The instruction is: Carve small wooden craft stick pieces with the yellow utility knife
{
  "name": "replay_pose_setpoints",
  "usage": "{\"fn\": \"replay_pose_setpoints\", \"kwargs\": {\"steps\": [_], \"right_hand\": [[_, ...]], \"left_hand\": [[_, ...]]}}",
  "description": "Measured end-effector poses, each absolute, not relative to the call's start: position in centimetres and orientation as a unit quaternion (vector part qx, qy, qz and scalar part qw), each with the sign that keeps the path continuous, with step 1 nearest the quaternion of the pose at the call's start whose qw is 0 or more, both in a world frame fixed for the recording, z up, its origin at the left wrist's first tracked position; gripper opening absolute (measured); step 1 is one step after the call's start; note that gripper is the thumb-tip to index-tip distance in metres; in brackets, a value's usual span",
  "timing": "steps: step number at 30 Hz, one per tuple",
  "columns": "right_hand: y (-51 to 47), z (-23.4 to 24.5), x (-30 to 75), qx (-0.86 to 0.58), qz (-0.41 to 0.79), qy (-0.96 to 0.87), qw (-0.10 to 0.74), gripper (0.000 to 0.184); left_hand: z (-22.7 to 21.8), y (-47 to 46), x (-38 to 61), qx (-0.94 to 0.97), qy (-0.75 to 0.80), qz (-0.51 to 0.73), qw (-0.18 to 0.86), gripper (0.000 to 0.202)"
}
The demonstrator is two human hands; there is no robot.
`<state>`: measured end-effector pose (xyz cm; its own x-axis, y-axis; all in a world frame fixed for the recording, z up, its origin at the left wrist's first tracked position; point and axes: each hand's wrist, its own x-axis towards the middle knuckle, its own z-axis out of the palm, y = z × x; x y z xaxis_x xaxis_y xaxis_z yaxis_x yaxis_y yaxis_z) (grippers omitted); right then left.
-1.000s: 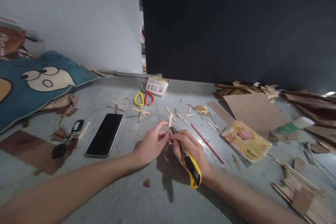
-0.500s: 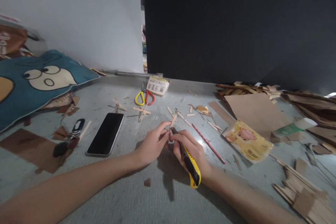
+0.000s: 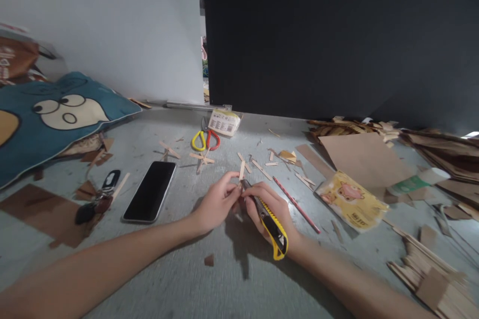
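In the middle of the table, my left hand (image 3: 218, 202) pinches a short flat wooden stick (image 3: 242, 170), whose upper end points away from me. A yellow and black utility knife (image 3: 272, 227) is gripped in my right hand (image 3: 275, 207), its front end close against the stick and my left fingertips. The fingers hide the blade and the lower part of the stick. Just beyond my hands lie several loose stick pieces (image 3: 262, 169) and sticks crossed into a star shape (image 3: 202, 159).
A phone (image 3: 150, 192) and keys (image 3: 95, 204) lie on the left, beside a blue pillow (image 3: 67, 114). Scissors (image 3: 205, 140) rest further back. To the right are a red pencil (image 3: 297, 205), a yellow packet (image 3: 352, 201), a glue stick (image 3: 419, 182) and cardboard scraps (image 3: 368, 159).
The stick in my left fingers has turned more upright and shifted slightly left. The knife's handle has swung a little up and to the right in my right hand.
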<state>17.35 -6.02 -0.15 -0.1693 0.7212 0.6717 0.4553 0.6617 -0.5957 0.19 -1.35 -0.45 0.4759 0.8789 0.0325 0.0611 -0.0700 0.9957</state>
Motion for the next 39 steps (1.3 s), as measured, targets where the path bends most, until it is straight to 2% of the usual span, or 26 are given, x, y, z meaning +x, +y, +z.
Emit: {"fn": "replay_pose_setpoints", "kwargs": {"steps": [12,17,24,31,39], "right_hand": [[-5.9,0.0,17.9,-0.402,0.206,-0.718,0.529,0.009],[-6.0,0.2,18.1,-0.4,0.223,-0.692,0.558,0.009],[-5.9,-0.3,17.7,-0.389,0.115,-0.748,0.526,0.016],[-6.0,-0.3,17.6,-0.394,0.103,-0.753,0.517,0.02],[-6.0,-0.5,17.6,-0.393,0.104,-0.754,0.516,0.02]], "left_hand": [[0.5,-1.0,0.3,0.554,0.348,0.362,0.664,0.053],[0.6,-0.2,0.2,0.475,0.349,0.376,0.715,0.049],[0.4,-0.9,0.4,0.557,0.367,0.384,0.639,0.051],[0.1,-1.4,0.4,0.604,0.388,0.388,0.578,0.045],[-0.1,-1.6,0.2,0.629,0.38,0.386,0.557,0.041]]}}
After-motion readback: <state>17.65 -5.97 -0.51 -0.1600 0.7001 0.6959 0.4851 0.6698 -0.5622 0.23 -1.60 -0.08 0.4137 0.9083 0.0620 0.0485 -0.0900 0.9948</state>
